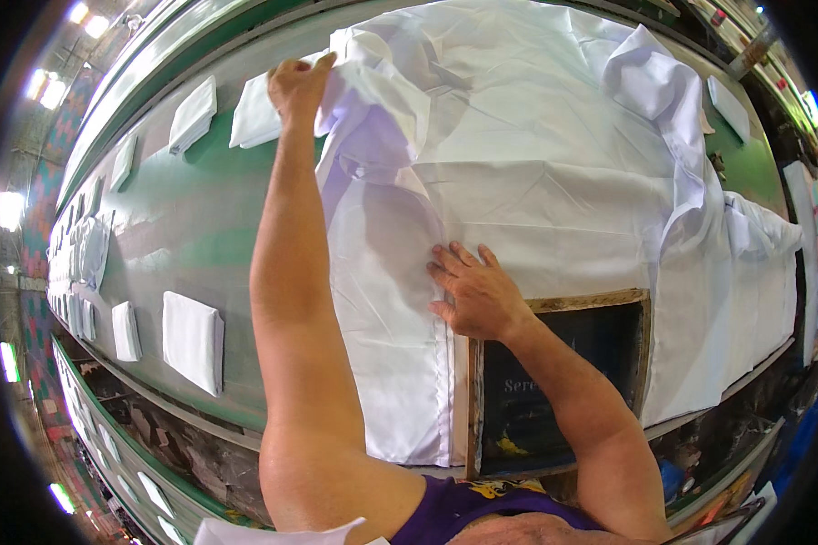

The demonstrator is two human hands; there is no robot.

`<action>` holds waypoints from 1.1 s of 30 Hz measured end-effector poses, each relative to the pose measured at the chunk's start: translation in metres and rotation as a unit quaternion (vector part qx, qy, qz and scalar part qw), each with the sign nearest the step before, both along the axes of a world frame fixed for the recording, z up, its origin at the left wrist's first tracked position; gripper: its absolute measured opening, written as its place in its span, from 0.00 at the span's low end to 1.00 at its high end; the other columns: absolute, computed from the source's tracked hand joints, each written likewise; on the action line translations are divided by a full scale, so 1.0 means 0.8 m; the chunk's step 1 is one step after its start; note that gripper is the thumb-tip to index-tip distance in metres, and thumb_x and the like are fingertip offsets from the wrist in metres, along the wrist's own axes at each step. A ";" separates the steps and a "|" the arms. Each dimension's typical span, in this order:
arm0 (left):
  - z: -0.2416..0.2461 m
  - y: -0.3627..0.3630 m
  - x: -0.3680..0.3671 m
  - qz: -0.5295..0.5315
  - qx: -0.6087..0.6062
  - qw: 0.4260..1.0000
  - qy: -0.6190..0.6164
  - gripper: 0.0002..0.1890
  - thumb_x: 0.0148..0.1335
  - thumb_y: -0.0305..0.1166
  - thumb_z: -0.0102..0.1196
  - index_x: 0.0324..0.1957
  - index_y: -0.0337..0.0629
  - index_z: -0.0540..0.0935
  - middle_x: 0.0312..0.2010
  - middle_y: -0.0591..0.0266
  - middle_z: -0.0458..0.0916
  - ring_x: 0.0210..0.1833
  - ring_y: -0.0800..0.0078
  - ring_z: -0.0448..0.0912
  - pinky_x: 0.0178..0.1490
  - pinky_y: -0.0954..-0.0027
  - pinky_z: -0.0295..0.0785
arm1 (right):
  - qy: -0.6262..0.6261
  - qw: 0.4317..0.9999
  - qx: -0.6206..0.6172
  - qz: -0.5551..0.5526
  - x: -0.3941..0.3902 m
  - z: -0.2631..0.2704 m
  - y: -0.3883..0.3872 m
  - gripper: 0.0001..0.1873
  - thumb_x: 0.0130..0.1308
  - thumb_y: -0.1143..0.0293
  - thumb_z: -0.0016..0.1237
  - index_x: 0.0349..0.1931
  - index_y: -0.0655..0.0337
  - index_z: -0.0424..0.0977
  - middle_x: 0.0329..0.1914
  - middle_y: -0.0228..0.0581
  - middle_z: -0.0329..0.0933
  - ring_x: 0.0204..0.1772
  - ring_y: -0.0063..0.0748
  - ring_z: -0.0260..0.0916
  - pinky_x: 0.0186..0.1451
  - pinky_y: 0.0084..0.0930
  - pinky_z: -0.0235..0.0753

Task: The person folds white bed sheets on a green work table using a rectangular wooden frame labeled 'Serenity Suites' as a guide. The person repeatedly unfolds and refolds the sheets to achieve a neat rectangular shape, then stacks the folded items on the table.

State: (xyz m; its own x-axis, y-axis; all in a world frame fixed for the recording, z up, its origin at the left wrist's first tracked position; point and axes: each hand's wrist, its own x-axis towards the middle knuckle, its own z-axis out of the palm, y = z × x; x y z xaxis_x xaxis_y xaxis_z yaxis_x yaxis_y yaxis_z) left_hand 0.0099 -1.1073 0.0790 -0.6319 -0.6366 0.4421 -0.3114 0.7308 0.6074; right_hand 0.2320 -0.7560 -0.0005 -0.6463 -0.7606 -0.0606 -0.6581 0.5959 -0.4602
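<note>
A large white fabric sheet [552, 204] lies spread and partly bunched over a long green table. My left hand [300, 85] is stretched far forward, its fingers pinching the sheet's bunched left edge. Flat on the sheet, near a fold in its middle, rests my right hand [477, 289] with fingers apart. Under my right forearm lies a wooden-framed printing screen [559, 388] with dark mesh and some lettering; its far left corner is close to my right wrist.
Folded white cloths [192, 340] sit along the green table [198, 225] to the left, and one [728, 109] lies far right. More white fabric [756, 293] drapes at the right. A second table [143, 470] with cloths runs at lower left, across a gap.
</note>
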 end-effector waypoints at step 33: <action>-0.040 0.192 0.164 -0.329 -0.235 0.901 -0.155 0.22 0.56 0.43 0.68 0.51 0.45 0.88 0.62 0.55 0.75 0.65 0.49 0.71 0.64 0.45 0.69 | -0.079 0.995 0.041 0.040 -0.026 0.010 0.015 0.31 0.71 0.46 0.51 0.65 0.59 0.76 0.80 0.50 0.62 0.80 0.52 0.58 0.80 0.51 0.60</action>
State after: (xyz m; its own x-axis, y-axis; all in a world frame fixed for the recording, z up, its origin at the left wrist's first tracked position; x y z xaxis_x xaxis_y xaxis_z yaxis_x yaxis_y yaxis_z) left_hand 0.1411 -0.9540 0.0468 -0.9437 0.1339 0.3026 0.1830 0.9731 0.1400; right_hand 0.2112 -0.7438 0.0078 -0.5612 -0.7978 -0.2201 -0.6288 0.5840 -0.5135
